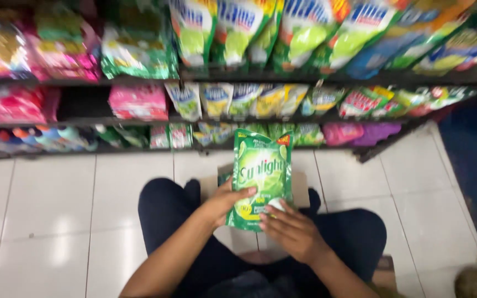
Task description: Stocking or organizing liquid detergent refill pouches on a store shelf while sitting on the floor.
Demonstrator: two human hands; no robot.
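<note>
2 hands hold 1 green pouch point(262, 174) upright over the knees, front facing up so it can be read. Left hand point(224, 204) is closed on its 7 o'clock edge; right hand point(291, 229) presses fingers on its bottom corner. Shelves point(238, 118) are at 12 o'clock.

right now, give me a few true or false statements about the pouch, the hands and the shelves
1. Both hands grip the green pouch. True: left hand on its left edge, right hand at its bottom.
2. The pouch lies flat on the floor. False: it is held upright above the cardboard box.
3. The shelves carry green and pink pouches. True.
4. The floor is dark carpet. False: pale tiles.
5. The right hand reaches into a shelf. False: it is on the pouch.
</note>
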